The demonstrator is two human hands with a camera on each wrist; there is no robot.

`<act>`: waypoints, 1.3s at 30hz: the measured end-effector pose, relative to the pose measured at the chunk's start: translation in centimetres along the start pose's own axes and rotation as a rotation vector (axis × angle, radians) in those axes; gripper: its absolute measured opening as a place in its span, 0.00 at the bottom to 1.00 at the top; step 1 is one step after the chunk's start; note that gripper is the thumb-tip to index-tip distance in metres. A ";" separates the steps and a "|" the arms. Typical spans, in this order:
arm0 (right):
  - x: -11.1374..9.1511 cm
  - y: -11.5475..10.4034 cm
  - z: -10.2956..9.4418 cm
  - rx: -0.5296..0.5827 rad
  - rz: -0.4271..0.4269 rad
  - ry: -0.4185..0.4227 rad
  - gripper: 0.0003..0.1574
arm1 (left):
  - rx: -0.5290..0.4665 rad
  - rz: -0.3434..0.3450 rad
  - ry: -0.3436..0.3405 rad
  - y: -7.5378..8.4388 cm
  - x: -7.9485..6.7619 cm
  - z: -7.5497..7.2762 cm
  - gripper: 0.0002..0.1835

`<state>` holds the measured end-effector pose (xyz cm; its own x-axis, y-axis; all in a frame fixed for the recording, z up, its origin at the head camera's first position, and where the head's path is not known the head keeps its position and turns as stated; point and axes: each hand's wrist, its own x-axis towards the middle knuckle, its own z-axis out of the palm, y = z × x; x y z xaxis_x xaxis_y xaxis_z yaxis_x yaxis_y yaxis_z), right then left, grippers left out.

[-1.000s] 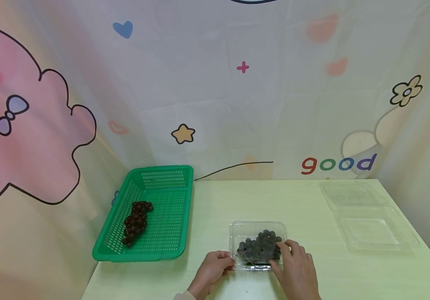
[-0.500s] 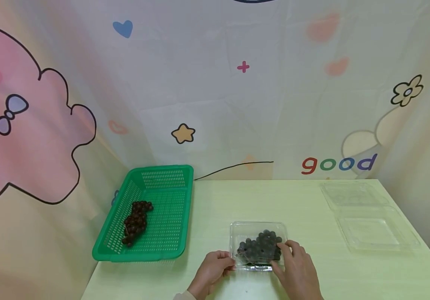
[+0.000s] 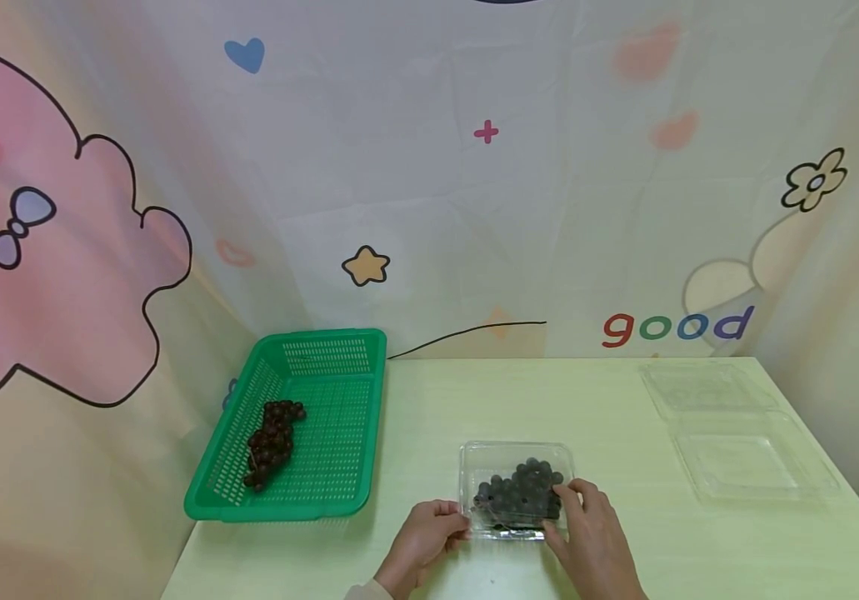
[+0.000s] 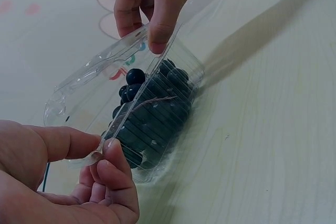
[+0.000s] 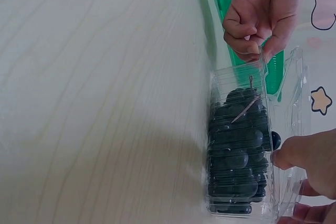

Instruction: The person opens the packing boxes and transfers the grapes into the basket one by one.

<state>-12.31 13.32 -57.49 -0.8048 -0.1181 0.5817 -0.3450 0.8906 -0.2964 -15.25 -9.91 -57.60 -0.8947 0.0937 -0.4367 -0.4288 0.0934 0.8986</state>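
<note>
A clear plastic clamshell box (image 3: 515, 454) sits near the front middle of the table, its lid lying over a bunch of dark grapes (image 3: 522, 492). My left hand (image 3: 427, 537) pinches the rim at the box's front left corner between thumb and fingers, as the left wrist view shows closely. My right hand (image 3: 596, 533) holds the right side, its thumb at the front rim and its bent fingers over the lid. In the right wrist view the grapes (image 5: 236, 150) and a thin stem show through the ribbed front wall.
A green plastic basket (image 3: 377, 417) stands at the left with a bunch of dark red grapes (image 3: 272, 446) inside. At the right lies another clear clamshell (image 3: 744, 454), opened flat on the table (image 3: 429, 417). A printed curtain (image 3: 429, 167) hangs behind the table.
</note>
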 end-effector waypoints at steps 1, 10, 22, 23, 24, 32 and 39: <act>0.0 0.0 0.0 0.000 0.003 -0.002 0.32 | 0.000 0.002 0.000 0.0 0.0 0.0 0.04; 0.1 -0.4 -0.2 -0.002 0.061 -0.050 0.31 | 0.007 0.009 -0.003 -0.1 0.1 0.0 0.06; 0.2 -0.5 -0.3 0.008 0.116 -0.112 0.29 | -0.003 0.015 -0.007 -0.1 0.1 0.1 0.05; 0.2 -0.5 -0.3 0.009 0.115 -0.109 0.30 | -0.003 0.013 -0.007 -0.1 0.1 0.1 0.05; 0.2 -0.5 -0.3 0.010 0.113 -0.106 0.30 | -0.002 0.011 -0.006 -0.1 0.1 0.0 0.06; 0.2 -0.4 -0.2 0.026 0.081 -0.067 0.30 | -0.007 0.003 -0.001 -0.2 0.3 0.0 0.05; 0.3 0.0 -0.1 0.046 0.055 -0.042 0.30 | -0.007 -0.003 -0.007 -0.1 0.1 0.0 0.07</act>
<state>-12.53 13.34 -57.22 -0.8423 -0.0884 0.5317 -0.3206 0.8752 -0.3622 -15.35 -9.92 -57.72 -0.8926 0.1005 -0.4395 -0.4322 0.0864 0.8976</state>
